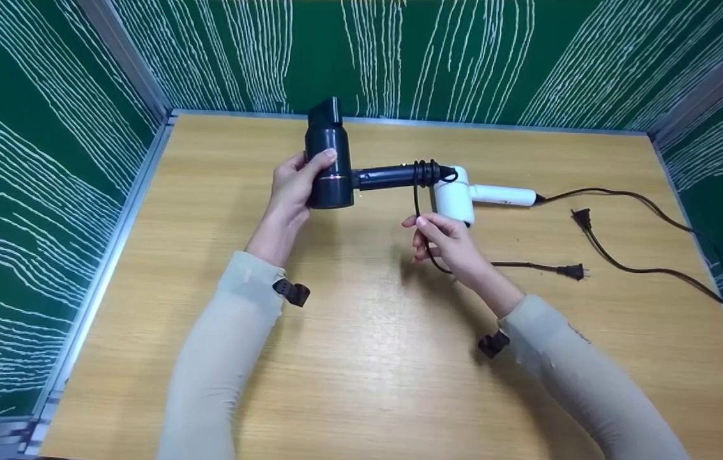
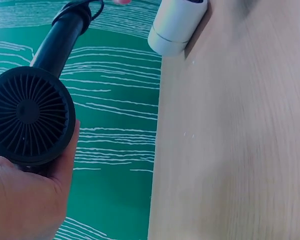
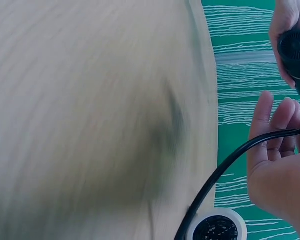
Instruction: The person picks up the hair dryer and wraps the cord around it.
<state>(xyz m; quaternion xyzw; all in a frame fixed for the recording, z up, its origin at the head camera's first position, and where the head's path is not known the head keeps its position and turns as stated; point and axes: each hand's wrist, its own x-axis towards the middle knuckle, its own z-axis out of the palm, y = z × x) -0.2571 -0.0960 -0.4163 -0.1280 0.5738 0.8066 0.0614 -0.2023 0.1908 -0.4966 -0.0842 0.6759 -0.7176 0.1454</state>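
My left hand [image 1: 296,185] grips the barrel of a black hair dryer [image 1: 329,153], thumb across its side, and holds it above the table. Its handle points right, with the black cord [image 1: 424,174] wound in several loops round the handle's end. Between thumb and fingers my right hand [image 1: 448,246] pinches that cord just below the loops. In the left wrist view the dryer's round vented end [image 2: 28,112] faces the camera. The right wrist view has the cord [image 3: 225,167] running across the right palm [image 3: 277,170]. Behind the right hand lies a white hair dryer [image 1: 454,201], partly covered.
The white dryer's cord [image 1: 649,203] loops past the table's right edge and returns to a plug [image 1: 582,218]. Another plug [image 1: 571,271] lies right of the right hand. Green panels with white streaks [image 1: 361,57] stand around the wooden table [image 1: 361,358].
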